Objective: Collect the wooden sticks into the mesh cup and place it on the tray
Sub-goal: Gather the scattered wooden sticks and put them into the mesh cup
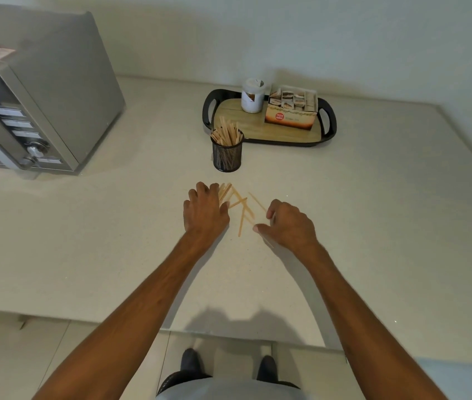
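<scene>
Several loose wooden sticks [242,210] lie scattered on the pale counter between my hands. My left hand [204,210] lies over the left end of the pile, its fingers curled round a few sticks that poke out past the knuckles. My right hand [289,223] is at the right edge of the pile, fingers curled, and seems to pinch a thin stick. The black mesh cup [227,155] stands upright just beyond the pile, packed with sticks, on the counter in front of the tray. The black-rimmed wooden tray [286,134] sits behind it.
On the tray stand a white-lidded jar [253,96] and an open box of sachets [291,111]. A silver microwave [35,93] fills the counter's left side. The wall runs behind. The counter's front edge [229,333] is near my body, with my shoes below.
</scene>
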The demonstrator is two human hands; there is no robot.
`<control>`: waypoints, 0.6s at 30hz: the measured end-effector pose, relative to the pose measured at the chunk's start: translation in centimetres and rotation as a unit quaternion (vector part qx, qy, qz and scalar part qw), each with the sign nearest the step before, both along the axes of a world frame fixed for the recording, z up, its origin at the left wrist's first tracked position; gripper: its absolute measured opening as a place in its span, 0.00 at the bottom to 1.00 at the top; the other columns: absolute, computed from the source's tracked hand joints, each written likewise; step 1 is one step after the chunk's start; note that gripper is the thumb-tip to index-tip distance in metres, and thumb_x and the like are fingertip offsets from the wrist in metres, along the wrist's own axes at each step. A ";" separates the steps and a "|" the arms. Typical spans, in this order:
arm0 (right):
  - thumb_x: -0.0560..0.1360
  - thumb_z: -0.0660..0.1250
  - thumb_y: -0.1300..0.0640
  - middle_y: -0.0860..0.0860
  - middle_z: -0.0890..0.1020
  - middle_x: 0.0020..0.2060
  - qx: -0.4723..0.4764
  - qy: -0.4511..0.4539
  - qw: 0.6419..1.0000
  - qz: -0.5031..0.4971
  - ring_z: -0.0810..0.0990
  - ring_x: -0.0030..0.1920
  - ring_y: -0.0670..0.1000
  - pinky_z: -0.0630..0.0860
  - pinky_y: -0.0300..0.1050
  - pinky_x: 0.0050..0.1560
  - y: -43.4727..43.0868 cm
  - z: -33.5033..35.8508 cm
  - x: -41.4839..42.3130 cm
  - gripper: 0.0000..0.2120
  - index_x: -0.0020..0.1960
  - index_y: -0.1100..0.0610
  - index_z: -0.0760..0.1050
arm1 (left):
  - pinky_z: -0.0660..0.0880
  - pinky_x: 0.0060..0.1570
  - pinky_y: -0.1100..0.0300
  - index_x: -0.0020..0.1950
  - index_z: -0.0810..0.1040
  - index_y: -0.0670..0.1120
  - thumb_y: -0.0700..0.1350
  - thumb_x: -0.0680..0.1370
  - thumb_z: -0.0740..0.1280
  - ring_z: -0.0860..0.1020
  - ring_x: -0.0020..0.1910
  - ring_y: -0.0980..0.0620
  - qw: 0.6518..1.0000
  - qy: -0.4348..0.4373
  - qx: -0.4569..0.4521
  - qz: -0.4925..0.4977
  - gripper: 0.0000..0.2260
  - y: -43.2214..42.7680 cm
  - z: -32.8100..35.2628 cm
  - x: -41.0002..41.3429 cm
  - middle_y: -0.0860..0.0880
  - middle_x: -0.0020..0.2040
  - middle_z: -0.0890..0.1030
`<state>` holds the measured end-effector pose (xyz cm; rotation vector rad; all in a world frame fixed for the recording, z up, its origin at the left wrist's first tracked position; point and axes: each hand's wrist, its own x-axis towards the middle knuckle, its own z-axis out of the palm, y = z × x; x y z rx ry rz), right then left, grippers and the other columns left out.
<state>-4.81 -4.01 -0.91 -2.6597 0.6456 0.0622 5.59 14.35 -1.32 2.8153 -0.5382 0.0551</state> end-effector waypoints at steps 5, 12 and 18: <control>0.78 0.70 0.33 0.47 0.81 0.45 -0.037 -0.084 0.994 -0.065 0.78 0.41 0.50 0.69 0.44 0.40 1.6 -0.5 1.2 0.22 0.53 0.51 0.76 | 0.76 0.63 0.46 0.80 0.69 0.47 0.61 0.86 0.61 0.74 0.67 0.42 0.999 -0.016 0.035 0.016 0.27 -1.0 -0.1 -0.8 0.42 0.72 0.73; 0.84 0.65 0.41 0.55 0.80 0.56 -0.061 -0.136 0.984 -0.093 0.81 0.55 0.56 0.78 0.49 0.46 2.1 -0.2 2.4 0.21 0.61 0.59 0.78 | 0.77 0.53 0.49 0.73 0.75 0.42 0.51 0.88 0.60 0.78 0.60 0.41 0.999 0.010 -0.012 0.030 0.18 -0.9 0.9 -0.5 0.41 0.66 0.76; 0.84 0.64 0.39 0.61 0.75 0.66 -0.044 -0.095 0.993 -0.054 0.74 0.67 0.59 0.77 0.52 0.61 4.7 0.1 4.6 0.31 0.71 0.65 0.73 | 0.78 0.47 0.50 0.73 0.74 0.43 0.42 0.86 0.66 0.81 0.57 0.40 0.999 0.045 -0.012 0.021 0.14 -0.1 1.2 1.4 0.40 0.65 0.76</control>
